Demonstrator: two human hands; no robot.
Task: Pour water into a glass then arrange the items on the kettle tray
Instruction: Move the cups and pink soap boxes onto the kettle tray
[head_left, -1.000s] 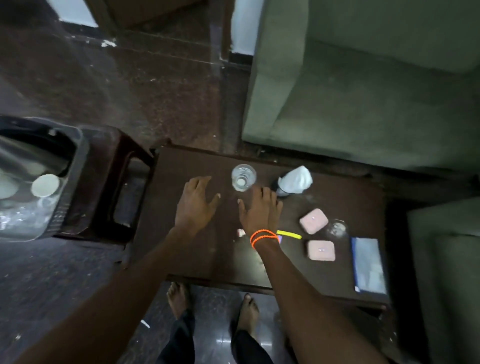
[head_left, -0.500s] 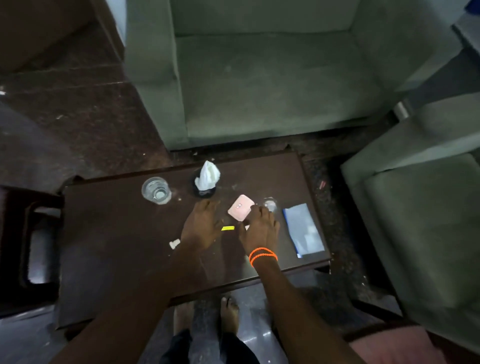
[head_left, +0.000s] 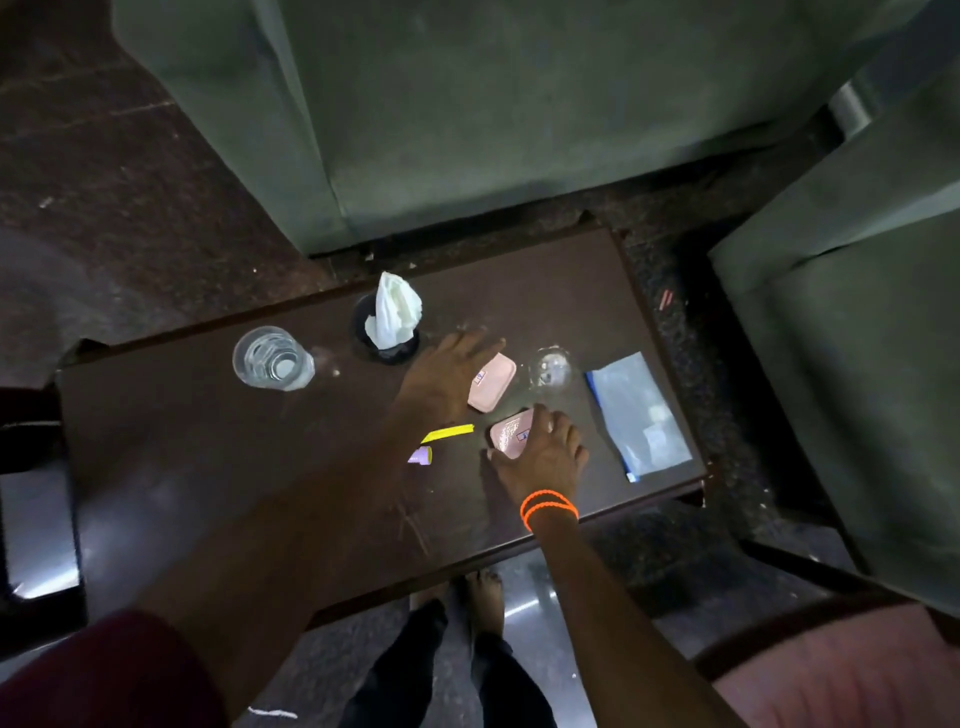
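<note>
Near pink packet: flat, rounded-rectangle sachet lying on the dark table, toward its right half; the right hand lies over its near-right corner, thumb at the near edge and fingers curled at the far edge, apparently pinching it. Judged light, thin and pliable, with a glossy face likely to slip on the polished top; best taken by opposite long edges, or slid to get a fingertip under. Long axis runs diagonally, near-left to far-right, printed label at the right end. Far pink packet: same kind, just beyond the first and apart from it, long axis also near-left to far-right; the left hand lies beside and partly over its left edge, fingers straight and spread, gripping nothing. Yellow stick: narrow sachet left of the near packet, long axis almost left to right; light, easily creased. Small lilac item: just near-left of the stick, kind not clear. Empty glass: right of the far packet, upright, fragile. Blue pouch: flat, near the table's right edge. Holder with white tissue: far of the left hand. Glass with water: upright, well left of the rest; pouring looks done. The kettle tray itself is not identifiable here.
</note>
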